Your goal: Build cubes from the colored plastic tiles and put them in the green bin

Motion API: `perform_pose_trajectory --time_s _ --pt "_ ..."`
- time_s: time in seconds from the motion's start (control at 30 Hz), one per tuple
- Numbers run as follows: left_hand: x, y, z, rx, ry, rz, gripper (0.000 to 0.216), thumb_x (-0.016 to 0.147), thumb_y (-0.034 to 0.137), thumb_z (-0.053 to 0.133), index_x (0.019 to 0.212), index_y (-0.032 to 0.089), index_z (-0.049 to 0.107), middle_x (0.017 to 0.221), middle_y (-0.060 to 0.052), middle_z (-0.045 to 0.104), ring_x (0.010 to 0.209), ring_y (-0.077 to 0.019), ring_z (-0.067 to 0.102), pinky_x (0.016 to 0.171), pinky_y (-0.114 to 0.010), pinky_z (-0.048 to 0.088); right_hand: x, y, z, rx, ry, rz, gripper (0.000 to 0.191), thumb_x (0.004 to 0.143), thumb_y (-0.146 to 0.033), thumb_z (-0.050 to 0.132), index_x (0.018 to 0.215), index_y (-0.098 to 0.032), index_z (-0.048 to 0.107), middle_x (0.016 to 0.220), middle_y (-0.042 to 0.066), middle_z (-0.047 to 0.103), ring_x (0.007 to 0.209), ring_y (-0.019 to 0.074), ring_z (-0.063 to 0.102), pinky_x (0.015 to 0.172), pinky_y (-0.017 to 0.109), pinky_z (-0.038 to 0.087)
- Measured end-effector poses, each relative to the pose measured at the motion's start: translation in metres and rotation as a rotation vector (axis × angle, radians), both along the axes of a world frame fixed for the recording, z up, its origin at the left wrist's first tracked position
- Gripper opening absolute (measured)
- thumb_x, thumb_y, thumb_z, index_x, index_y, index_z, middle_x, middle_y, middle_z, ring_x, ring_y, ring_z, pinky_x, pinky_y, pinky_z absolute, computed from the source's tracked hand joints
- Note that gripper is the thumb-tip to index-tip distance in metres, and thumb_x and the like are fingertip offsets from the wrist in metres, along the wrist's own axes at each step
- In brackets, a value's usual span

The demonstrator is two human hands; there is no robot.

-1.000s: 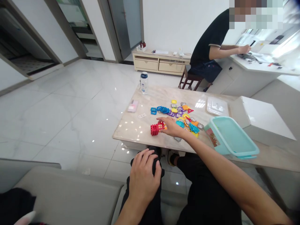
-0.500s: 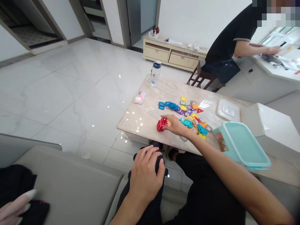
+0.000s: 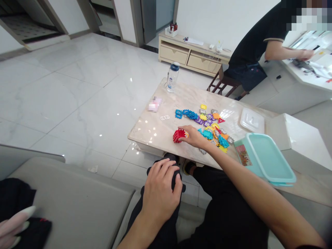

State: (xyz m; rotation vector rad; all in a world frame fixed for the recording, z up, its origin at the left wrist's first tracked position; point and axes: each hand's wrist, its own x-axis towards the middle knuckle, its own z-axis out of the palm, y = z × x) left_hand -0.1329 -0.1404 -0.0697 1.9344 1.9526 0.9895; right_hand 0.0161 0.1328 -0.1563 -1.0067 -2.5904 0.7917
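Observation:
My right hand (image 3: 194, 137) reaches over the marble coffee table (image 3: 155, 128) and closes its fingers on a red block cube (image 3: 177, 136) built of interlocking plastic tiles. Just right of it lies a pile of loose coloured tiles (image 3: 210, 124), blue, yellow, purple, orange and grey. My left hand (image 3: 160, 193) rests flat on my left knee with its fingers spread, holding nothing.
A teal bin (image 3: 264, 157) and a clear lid (image 3: 251, 120) sit at the table's right. A water bottle (image 3: 172, 76), a pink item (image 3: 154, 103) and a small grey tile (image 3: 165, 117) lie at the left. Another person (image 3: 254, 41) sits at a white desk behind. A sofa cushion (image 3: 72, 204) is beside me.
My view has shifted slightly. My right hand has closed further over the red cube, which tilts a little. My left hand stays on my knee.

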Motion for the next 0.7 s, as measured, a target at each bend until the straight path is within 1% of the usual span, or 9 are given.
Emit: perform_pose_trajectory --time_s 0.2,0.57,0.7 --pt "-0.001 0.0 -0.001 -0.004 -0.006 -0.001 0.02 0.103 0.017 0.058 0.114 0.022 0.073 0.127 -0.009 0.08 0.13 -0.032 0.068 0.111 -0.056 0.057 -0.005 0.0 0.002 0.004 -0.023 0.002 0.044 0.091 -0.028 0.086 0.134 -0.023 0.08 0.14 0.013 0.079 0.135 0.0336 0.071 0.122 0.049 0.051" --pt "0.0 0.002 0.0 -0.006 -0.007 -0.001 0.019 0.103 0.018 0.059 0.114 0.022 0.074 0.128 -0.009 0.08 0.13 -0.0322 0.069 0.111 -0.056 0.057 -0.013 0.001 0.008 -0.013 -0.089 -0.017 0.041 0.091 -0.027 0.086 0.132 -0.024 0.082 0.139 0.011 0.08 0.135 0.0319 0.072 0.121 0.045 0.052" --pt "0.0 0.0 0.0 -0.012 -0.008 0.003 0.02 0.103 0.017 0.059 0.115 0.022 0.074 0.129 -0.008 0.08 0.131 -0.0321 0.068 0.111 -0.056 0.056 -0.016 0.002 0.011 -0.025 -0.115 -0.025 0.043 0.09 -0.026 0.087 0.133 -0.022 0.082 0.139 0.012 0.08 0.135 0.0324 0.073 0.122 0.045 0.052"
